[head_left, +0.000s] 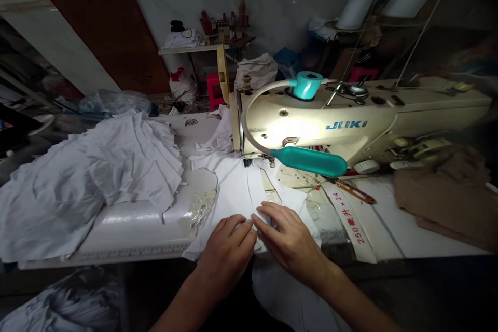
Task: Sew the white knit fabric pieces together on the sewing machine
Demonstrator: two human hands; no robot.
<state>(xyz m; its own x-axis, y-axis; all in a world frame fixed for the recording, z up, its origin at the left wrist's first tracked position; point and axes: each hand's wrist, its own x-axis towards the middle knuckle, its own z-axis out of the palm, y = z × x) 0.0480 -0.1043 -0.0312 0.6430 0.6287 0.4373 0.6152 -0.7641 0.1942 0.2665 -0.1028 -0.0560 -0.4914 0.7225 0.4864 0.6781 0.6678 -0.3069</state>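
Note:
White fabric (235, 187) runs from under the needle area of a cream sewing machine (303, 119) toward the table's front edge. My left hand (229, 244) rests on the fabric's near part, fingers bent and pressed together on the cloth. Just to its right, my right hand (290, 236) pinches the same fabric, its thumb and index finger near the left hand's fingertips. The machine's foot (248, 162) sits on the cloth's far part. A teal lamp (311, 161) lights the sewing area.
A large heap of white fabric pieces (97, 166) covers the table's left side. Orange snips (356, 191) lie right of the machine bed, near a paper strip with red print (352, 223). Brown cloth (447, 197) is at the right. More white cloth (70, 303) lies below left.

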